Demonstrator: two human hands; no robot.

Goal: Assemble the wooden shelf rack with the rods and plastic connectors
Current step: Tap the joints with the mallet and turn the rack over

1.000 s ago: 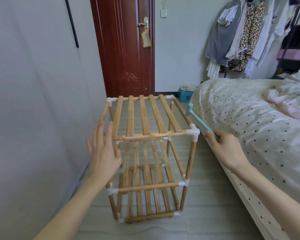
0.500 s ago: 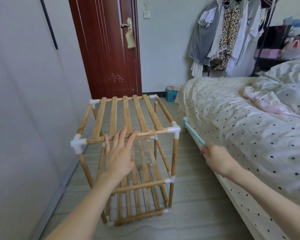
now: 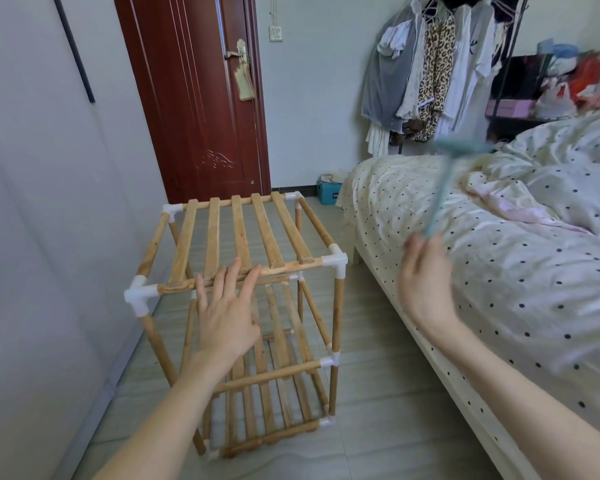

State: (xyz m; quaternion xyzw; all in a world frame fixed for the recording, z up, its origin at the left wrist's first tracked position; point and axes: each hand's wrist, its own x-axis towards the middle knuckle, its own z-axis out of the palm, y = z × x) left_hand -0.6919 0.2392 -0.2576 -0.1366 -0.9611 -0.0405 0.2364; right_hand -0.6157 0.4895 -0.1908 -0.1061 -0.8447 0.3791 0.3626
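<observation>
I have the wooden shelf rack (image 3: 243, 306) standing upright on the tiled floor, between the grey wall panel (image 3: 42, 237) and the bed (image 3: 499, 271), all its tiers slatted and white plastic connectors (image 3: 336, 261) at the corners. My left hand (image 3: 227, 313) lies flat with fingers spread, its fingertips on the front top rod (image 3: 288, 270). My right hand (image 3: 425, 282) is raised over the bed's edge, pinching the handle of a small teal mallet (image 3: 444, 181); the head is blurred, so I think it is a mallet. I judge the rack light and fairly stiff, though its push-fit joints may pull apart, so I would grip a corner post just beneath a connector, not a thin slat.
</observation>
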